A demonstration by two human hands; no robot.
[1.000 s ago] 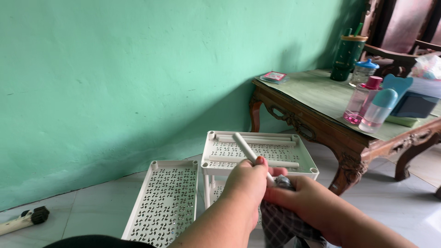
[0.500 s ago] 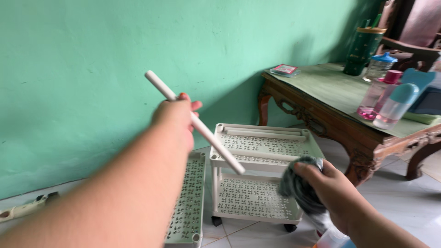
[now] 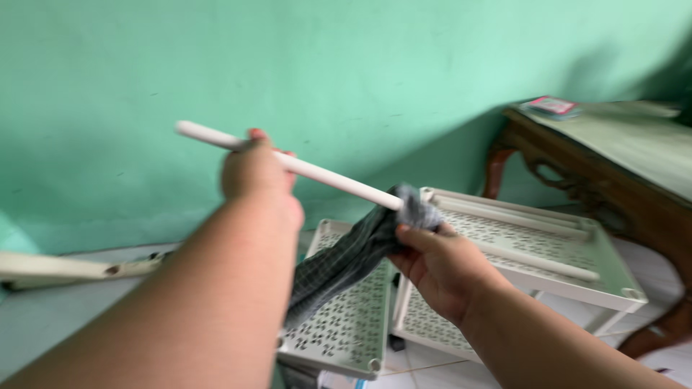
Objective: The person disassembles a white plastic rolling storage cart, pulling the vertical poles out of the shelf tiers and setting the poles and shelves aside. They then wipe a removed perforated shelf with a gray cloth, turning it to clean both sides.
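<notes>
Above the perforated trays [image 3: 346,324]: left hand [image 3: 256,173] fisted around white rod [image 3: 324,174], right hand [image 3: 432,263] pinching checked cloth [image 3: 346,259] over its end. Best kept steady, cloth wrapped snug, wiping lengthwise.

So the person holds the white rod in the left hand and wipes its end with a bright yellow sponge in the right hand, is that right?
Not quite. The head view shows the left hand gripping the white rod, but the right hand wraps a dark checked cloth around the rod's end, not a yellow sponge.
</notes>
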